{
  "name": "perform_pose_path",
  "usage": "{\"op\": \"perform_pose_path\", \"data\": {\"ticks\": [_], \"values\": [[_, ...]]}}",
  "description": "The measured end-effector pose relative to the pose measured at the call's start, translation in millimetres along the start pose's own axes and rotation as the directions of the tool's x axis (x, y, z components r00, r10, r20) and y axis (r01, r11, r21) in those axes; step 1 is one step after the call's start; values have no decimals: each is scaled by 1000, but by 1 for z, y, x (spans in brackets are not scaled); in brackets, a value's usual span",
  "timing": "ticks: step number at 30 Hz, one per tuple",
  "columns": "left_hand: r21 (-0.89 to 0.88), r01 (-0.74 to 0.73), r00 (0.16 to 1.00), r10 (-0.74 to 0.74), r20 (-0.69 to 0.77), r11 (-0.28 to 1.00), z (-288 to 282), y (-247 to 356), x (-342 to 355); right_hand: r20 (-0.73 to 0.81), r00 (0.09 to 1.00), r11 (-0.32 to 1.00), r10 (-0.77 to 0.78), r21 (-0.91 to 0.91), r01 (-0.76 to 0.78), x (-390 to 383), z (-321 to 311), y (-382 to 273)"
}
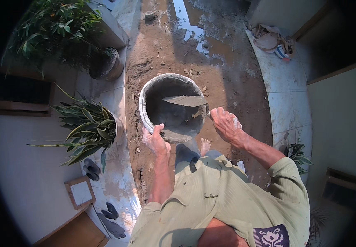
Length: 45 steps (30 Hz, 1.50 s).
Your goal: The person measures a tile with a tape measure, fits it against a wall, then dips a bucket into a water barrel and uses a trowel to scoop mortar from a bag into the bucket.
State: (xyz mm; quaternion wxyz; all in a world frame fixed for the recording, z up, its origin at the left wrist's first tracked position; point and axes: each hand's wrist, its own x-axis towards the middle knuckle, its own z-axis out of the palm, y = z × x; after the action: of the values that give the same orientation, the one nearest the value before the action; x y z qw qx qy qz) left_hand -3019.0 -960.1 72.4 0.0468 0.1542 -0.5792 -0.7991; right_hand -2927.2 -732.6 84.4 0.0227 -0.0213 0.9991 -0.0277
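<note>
A mortar-crusted bucket (147,92) with grey wet material inside sits in the middle of the view, above my feet. My left hand (156,140) grips its near-left rim, thumb up over the edge. My right hand (226,125) is closed around the handle of a trowel (183,100), just outside the right rim. The trowel's grey, coated blade lies across the upper right part of the bucket's opening. Below the bucket, my bare foot (205,146) shows on the dirt.
A muddy path (239,74) with puddles (186,29) runs between tiled ledges (289,105). Potted plants (91,127) line the left and right, with dark footwear (90,168) and a wooden frame (79,193) at left. Crumpled sacks (272,39) lie at upper right.
</note>
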Motion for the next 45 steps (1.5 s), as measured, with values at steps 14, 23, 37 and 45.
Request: {"op": "perform_pose_path", "data": {"ticks": [14, 23, 37, 45], "values": [[-65, 400, 899, -377, 223, 914, 242, 17, 261, -383, 917, 923, 109, -303, -236, 214, 31, 204], [-37, 482, 835, -447, 320, 875, 366, -23, 404, -406, 912, 935, 56, -300, -191, 320, 27, 370], [-81, 399, 916, -394, 71, 913, 526, -40, 636, 241, 338, 230, 910, 387, -893, 491, 27, 561], [-135, 465, 884, -450, 128, 875, 696, -79, 763, 459, 222, 127, 860, 228, -965, 536, 97, 600]]}}
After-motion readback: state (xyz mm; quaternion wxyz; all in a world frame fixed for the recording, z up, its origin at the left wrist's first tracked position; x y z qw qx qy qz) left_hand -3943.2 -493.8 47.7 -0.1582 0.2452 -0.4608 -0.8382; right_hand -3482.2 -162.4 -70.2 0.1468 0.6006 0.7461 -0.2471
